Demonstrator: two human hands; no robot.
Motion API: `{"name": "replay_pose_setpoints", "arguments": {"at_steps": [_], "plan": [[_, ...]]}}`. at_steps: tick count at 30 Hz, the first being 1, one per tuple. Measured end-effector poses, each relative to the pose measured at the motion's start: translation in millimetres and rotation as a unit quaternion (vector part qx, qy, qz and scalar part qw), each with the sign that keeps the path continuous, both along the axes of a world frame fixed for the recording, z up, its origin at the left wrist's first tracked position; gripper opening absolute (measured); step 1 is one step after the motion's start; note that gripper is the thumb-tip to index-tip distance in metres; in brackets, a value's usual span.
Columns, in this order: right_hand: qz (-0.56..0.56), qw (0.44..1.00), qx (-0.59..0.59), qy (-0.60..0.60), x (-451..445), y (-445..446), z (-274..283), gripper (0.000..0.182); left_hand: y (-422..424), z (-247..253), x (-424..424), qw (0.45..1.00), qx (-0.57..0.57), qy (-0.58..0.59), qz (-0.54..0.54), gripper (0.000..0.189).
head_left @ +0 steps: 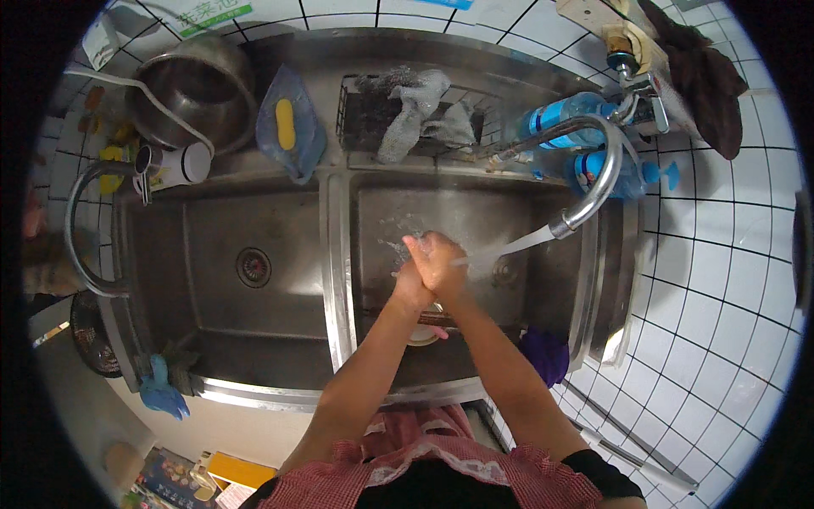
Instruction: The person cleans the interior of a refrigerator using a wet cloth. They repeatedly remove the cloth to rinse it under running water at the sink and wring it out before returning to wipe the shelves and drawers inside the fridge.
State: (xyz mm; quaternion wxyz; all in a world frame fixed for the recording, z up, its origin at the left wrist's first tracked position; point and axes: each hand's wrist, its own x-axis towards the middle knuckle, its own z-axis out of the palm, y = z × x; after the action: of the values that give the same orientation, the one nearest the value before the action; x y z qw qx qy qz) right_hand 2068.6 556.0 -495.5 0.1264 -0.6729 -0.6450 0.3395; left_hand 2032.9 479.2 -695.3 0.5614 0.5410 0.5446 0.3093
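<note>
My hands are pressed together over the right basin [394,203] of a stainless steel double sink. My right hand [440,262] lies over my left hand [412,287], hiding most of its fingers. Whether anything is between the palms cannot be seen. From the curved metal faucet [613,172] a stream of water [518,247] runs onto my right hand, and drops splash off to the left. Beneath my wrists, partly covered, are a pale round dish [421,337], a pink item [439,331] and a brown bar-like thing [432,317].
Behind the basins stand a steel pot [191,95], a blue tray with a yellow sponge [285,124], a wire rack [346,121] with mesh cloths [413,114] and plastic bottles [559,118]. A purple cloth [545,356] and a blue glove [160,388] hang over the front edge.
</note>
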Motion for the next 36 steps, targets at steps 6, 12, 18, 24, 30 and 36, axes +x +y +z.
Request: {"name": "replay_pose_setpoints", "arguments": {"at_steps": [6,12,18,24,30,36], "plan": [[-0.059,0.967,0.229,-0.096,71.5,17.9,-23.9,0.043,63.1,163.4,-16.8,0.66,-0.408,-0.544,0.32,0.03],[-0.31,0.918,0.152,0.193,158.9,87.3,3.8,0.034,83.0,196.9,9.7,0.752,-0.333,-0.49,0.29,0.02],[-0.26,0.905,0.207,0.264,165.8,157.4,42.3,0.035,77.6,163.1,0.5,0.662,-0.302,-0.665,0.167,0.021],[-0.171,0.938,0.126,0.274,123.1,83.1,30.8,0.04,80.1,205.6,-16.5,0.588,-0.421,-0.626,0.291,0.032],[0.085,0.971,0.187,0.126,35.8,-14.4,37.8,0.045,62.5,184.8,-32.3,0.547,-0.465,-0.644,0.263,0.037],[0.01,0.939,0.166,0.301,0.3,-9.6,26.2,0.031,36.8,111.9,-10.0,0.733,-0.342,-0.498,0.312,0.043]]}}
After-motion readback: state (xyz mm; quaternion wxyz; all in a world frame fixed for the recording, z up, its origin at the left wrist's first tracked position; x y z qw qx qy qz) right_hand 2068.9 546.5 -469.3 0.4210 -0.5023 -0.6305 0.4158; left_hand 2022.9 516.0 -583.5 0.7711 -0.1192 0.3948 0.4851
